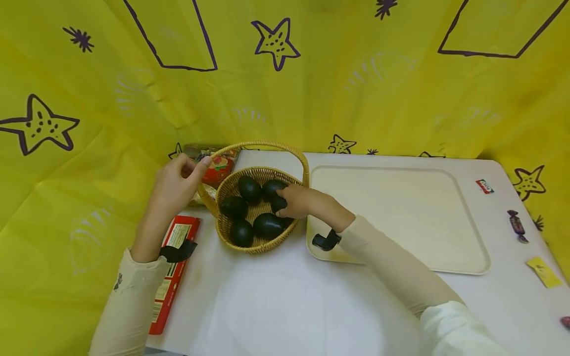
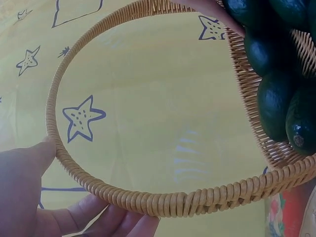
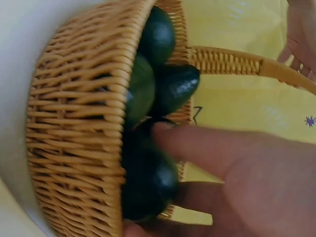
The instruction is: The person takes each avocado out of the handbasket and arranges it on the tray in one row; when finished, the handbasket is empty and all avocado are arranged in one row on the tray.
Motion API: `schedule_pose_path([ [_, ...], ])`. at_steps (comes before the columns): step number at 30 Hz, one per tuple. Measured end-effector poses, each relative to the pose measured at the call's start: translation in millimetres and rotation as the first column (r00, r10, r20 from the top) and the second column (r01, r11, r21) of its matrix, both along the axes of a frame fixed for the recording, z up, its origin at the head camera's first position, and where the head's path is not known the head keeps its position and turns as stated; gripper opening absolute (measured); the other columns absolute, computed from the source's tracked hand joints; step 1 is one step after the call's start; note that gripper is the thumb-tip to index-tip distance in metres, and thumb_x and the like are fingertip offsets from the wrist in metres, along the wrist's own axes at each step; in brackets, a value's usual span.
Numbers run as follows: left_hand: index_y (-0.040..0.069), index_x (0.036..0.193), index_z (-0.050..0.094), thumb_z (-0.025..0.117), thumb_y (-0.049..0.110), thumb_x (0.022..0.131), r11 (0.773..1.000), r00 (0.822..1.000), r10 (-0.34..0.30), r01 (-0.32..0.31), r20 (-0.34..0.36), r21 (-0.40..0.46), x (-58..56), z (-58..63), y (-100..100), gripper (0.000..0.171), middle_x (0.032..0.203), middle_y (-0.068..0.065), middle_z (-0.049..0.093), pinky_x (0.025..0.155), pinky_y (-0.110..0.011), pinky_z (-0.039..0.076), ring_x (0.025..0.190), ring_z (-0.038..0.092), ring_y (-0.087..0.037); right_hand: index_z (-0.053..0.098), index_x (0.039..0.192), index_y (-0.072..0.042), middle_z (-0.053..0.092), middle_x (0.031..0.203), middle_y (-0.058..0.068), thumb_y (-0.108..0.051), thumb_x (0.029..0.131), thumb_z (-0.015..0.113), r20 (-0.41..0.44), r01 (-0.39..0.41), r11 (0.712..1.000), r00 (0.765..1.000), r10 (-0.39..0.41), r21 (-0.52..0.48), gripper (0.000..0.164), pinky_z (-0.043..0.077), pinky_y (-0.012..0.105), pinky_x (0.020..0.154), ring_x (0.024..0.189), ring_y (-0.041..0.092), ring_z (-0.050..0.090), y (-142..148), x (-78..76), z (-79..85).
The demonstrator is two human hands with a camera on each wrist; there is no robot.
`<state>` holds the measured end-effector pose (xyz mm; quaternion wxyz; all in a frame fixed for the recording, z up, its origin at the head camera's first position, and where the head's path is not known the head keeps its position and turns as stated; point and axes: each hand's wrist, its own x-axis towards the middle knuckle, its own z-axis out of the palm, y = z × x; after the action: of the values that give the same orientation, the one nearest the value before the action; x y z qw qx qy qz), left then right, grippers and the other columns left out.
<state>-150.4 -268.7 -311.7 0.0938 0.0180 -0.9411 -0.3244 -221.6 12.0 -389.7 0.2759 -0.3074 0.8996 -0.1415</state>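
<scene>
A wicker basket (image 1: 254, 248) with a tall arched handle (image 1: 267, 144) stands on the white table and holds several dark green avocados (image 1: 268, 226). My left hand (image 1: 175, 185) holds the left side of the handle between thumb and fingers, as the left wrist view also shows. At the basket's right side, my right hand (image 1: 296, 200) reaches in over the rim. In the right wrist view its thumb and fingers are around a dark avocado (image 3: 148, 182), whose far side is hidden. Other avocados (image 3: 170, 89) lie beside it in the basket.
A large cream tray (image 1: 401, 212) lies right of the basket, partly under my right forearm. Red-labelled packages (image 1: 218, 170) stand behind the basket, and a red box (image 1: 175, 272) lies at left. Wrapped sweets (image 1: 516, 226) and a yellow packet (image 1: 544, 272) lie along the right edge.
</scene>
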Motion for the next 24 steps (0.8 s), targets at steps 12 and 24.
schedule_pose_path([
  [12,0.004,0.102,0.062,0.049,0.064,0.105,1.000,1.000,-0.012,0.012,0.018,-0.006,-1.1,1.1,-1.5,0.061,0.100,-0.017,0.063,0.076,-0.042,0.041,0.091,0.054,-0.031,0.040,0.159,0.001,0.044,0.163,0.018,-0.023,0.104,0.070,0.049,-0.065,0.998,0.997,0.065,0.008,0.067,0.039,0.043,0.120,0.151,0.032,0.042,3.0,-2.8,10.4],
  [24,0.004,0.102,0.062,0.051,0.065,0.104,1.000,1.000,-0.002,0.002,0.011,-0.003,-1.3,0.1,-1.7,0.062,0.100,-0.017,0.063,0.077,-0.042,0.042,0.091,0.055,-0.032,0.048,0.156,0.000,0.050,0.159,0.019,-0.025,0.099,0.077,0.019,0.004,0.999,1.000,-0.003,-0.041,0.068,0.040,0.044,0.120,0.150,0.034,0.044,2.9,-2.2,6.5],
])
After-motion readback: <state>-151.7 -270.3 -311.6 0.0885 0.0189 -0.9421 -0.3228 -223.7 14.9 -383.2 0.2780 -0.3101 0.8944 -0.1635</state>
